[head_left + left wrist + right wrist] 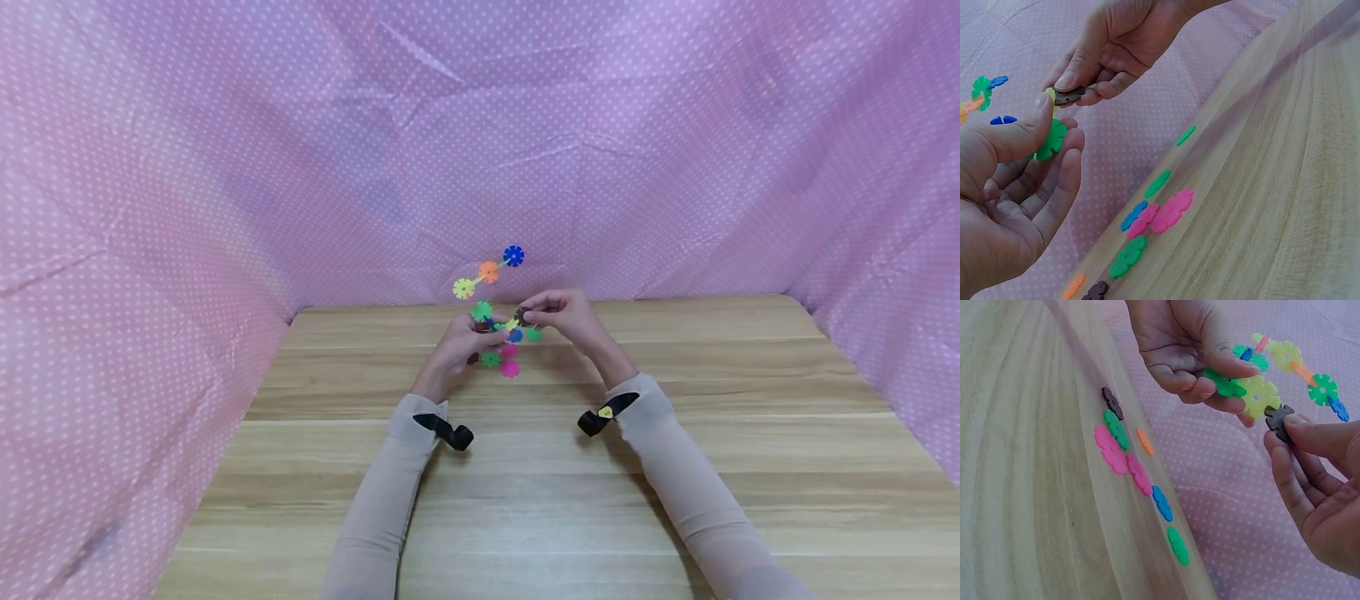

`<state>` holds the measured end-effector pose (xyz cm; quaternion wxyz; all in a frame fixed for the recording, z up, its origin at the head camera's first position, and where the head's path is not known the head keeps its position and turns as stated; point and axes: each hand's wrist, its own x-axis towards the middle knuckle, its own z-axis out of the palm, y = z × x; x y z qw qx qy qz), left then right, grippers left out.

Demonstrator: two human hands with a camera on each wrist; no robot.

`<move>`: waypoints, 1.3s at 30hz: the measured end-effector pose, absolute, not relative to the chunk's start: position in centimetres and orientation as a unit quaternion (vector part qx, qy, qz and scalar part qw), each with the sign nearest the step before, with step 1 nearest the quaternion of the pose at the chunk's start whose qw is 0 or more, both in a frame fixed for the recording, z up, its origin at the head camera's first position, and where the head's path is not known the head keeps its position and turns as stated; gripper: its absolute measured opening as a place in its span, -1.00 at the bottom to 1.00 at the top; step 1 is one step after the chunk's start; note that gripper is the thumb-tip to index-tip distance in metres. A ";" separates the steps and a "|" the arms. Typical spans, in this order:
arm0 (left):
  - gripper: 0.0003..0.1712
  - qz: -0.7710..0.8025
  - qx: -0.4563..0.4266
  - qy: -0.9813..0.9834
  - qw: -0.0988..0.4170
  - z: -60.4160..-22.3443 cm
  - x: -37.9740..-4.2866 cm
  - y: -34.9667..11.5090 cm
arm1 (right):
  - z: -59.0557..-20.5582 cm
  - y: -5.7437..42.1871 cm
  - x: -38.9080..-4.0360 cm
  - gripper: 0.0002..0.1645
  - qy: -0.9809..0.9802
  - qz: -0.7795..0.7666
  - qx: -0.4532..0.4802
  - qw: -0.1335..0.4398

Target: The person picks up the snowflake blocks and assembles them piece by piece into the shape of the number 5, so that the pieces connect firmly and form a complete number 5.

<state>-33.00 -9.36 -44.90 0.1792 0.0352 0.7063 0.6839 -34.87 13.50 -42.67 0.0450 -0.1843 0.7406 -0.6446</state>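
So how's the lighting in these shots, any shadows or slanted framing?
Head view: soft light, the right sleeve casting a faint shadow on the wooden table; left wrist view: the table slants, crossed by a darker band; right wrist view: opposite slant, similar band, brown disc fairly clear.

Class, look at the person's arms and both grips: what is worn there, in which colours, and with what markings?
The left sleeve and right sleeve are long, plain and pale beige. At the cuffs, the left strap and right strap are black, each with a small black device; a yellow patch marks the right one. The left grip and right grip are ungloved.
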 end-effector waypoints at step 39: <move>-0.55 0.699 0.088 0.684 0.192 -45.1 -33.2 -9.0 | -42.7 12.9 -34.6 -0.77 0.768 -0.602 -0.212 0.051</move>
